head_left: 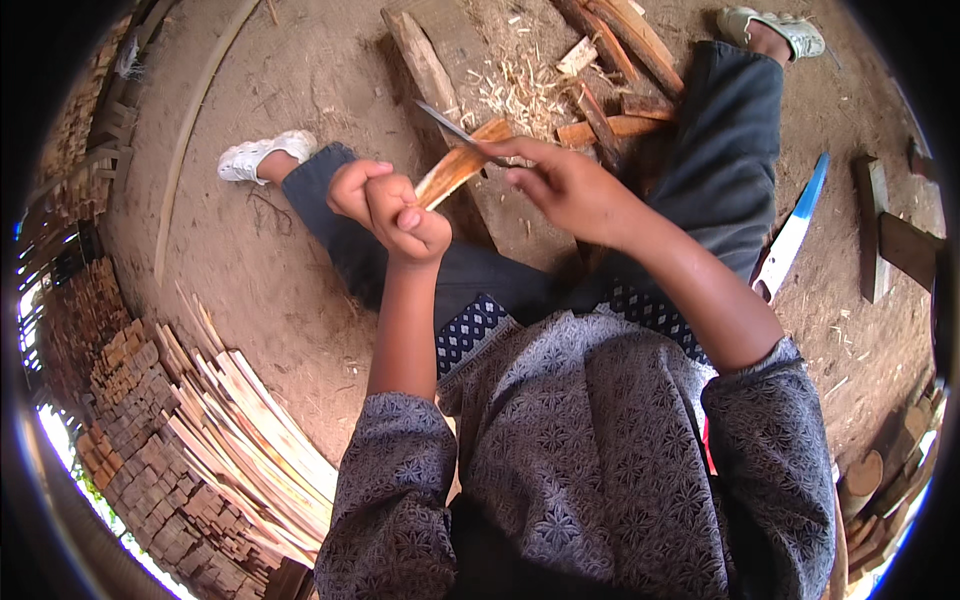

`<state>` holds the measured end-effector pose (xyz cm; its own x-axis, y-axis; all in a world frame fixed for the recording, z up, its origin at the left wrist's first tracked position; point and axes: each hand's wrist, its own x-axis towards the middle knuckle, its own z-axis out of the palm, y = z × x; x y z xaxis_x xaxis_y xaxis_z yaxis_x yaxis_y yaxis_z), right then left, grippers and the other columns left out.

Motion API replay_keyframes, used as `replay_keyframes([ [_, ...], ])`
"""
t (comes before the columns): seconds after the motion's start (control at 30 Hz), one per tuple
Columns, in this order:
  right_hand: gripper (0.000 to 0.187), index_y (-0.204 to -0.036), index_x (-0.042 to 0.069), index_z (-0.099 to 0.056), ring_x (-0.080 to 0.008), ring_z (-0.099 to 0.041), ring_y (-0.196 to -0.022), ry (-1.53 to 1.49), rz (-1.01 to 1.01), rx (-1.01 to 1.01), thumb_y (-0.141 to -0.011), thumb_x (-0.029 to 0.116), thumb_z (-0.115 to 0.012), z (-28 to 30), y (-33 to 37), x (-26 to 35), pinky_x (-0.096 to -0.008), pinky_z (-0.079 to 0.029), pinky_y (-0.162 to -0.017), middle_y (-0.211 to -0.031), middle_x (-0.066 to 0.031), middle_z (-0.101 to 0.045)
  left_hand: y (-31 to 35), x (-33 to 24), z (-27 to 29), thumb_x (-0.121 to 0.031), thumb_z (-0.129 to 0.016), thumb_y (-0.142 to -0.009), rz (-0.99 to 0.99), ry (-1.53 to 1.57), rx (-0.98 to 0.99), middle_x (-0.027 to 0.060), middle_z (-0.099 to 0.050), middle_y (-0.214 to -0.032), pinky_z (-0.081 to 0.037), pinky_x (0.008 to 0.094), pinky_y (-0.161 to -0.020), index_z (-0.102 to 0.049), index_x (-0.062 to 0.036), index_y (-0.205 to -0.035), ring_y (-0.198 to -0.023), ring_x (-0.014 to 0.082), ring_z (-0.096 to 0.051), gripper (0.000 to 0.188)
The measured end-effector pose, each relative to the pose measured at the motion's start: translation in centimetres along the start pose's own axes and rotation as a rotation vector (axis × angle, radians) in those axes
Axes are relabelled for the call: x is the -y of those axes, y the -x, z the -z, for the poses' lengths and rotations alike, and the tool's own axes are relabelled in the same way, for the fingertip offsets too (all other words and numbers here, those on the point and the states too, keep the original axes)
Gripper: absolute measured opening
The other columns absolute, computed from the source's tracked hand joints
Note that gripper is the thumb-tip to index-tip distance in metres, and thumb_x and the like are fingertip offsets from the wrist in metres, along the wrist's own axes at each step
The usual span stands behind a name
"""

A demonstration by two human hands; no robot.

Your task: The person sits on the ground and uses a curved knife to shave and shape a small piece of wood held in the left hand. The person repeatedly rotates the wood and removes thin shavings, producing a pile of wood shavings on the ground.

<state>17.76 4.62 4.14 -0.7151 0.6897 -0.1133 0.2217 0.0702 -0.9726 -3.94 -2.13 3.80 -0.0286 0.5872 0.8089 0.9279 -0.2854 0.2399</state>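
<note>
My left hand is closed around the lower end of a short split piece of wood, pale along its edge and brown on its face. The piece slants up to the right, over my lap. In my closed right hand is a knife, its dark narrow blade pointing up and left. The blade crosses the wood near its upper end; its handle is hidden by my fingers. Below both hands lies a wooden plank on the ground between my spread legs.
Pale shavings and several wood pieces lie ahead. A saw with a blue tip rests beside my right leg. Long thin strips and stacked wood are at lower left. Wooden beams stand at far right.
</note>
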Motion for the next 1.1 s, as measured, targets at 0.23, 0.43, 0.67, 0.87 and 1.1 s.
replay_keyframes([
  [0.23,0.037,-0.143,0.008,-0.058,-0.0208,-0.07,-0.107,0.198,-0.214,-0.039,-0.107,0.015,-0.058,1.5,-1.0,-6.6,-0.0368,-0.054,-0.096,-0.118,-0.0158,-0.073,-1.3,-0.4,-1.0,-0.039,-0.021,-0.114,-0.005,0.034,-0.027,0.0133,-0.05,-0.097,-0.039,0.0388,-0.09,-0.038,-0.0104,-0.079,-0.091,0.0238,-0.048,0.048],
  [0.43,0.037,-0.144,0.011,-0.058,-0.0278,-0.07,-0.113,-0.037,0.048,-0.081,-0.107,0.015,-0.057,-1.9,2.0,1.9,-0.0378,-0.054,-0.096,-0.127,-0.0183,-0.07,-0.5,-0.3,-1.8,-0.039,-0.025,-0.113,0.016,0.073,-0.092,0.0014,-0.054,-0.081,-0.031,0.0407,-0.085,-0.039,-0.0153,-0.082,-0.078,0.0221,-0.049,0.042],
  [0.67,0.038,-0.143,0.012,-0.058,-0.032,-0.071,-0.113,0.121,-0.102,-0.159,-0.105,0.019,-0.06,0.4,2.4,-8.1,-0.0403,-0.053,-0.099,-0.124,-0.0199,-0.071,-2.5,-1.8,-3.1,-0.044,-0.026,-0.114,0.029,0.144,-0.086,0.0048,-0.053,-0.074,-0.038,0.0379,-0.08,-0.038,-0.013,-0.08,-0.071,0.0218,-0.051,0.047],
  [0.87,0.036,-0.142,0.011,-0.059,-0.0306,-0.074,-0.099,-0.132,0.054,-0.162,-0.107,0.017,-0.058,-1.8,4.2,1.3,-0.0394,-0.056,-0.09,-0.116,-0.0198,-0.072,-1.0,-1.6,-3.6,-0.045,-0.026,-0.114,0.116,0.382,-0.08,0.0112,-0.053,-0.073,-0.044,0.0296,-0.057,-0.035,-0.0072,-0.081,-0.061,0.0195,-0.049,0.051],
  [1.1,0.037,-0.142,0.006,-0.058,-0.0229,-0.068,-0.118,0.085,-0.253,0.021,-0.107,0.017,-0.059,2.4,1.3,-4.9,-0.0352,-0.051,-0.101,-0.123,-0.0172,-0.071,-2.1,-2.2,-4.3,-0.044,-0.035,-0.113,0.073,0.455,-0.053,0.0115,-0.052,-0.071,-0.044,0.034,-0.051,-0.039,-0.0067,-0.083,-0.056,0.0241,-0.052,0.048],
])
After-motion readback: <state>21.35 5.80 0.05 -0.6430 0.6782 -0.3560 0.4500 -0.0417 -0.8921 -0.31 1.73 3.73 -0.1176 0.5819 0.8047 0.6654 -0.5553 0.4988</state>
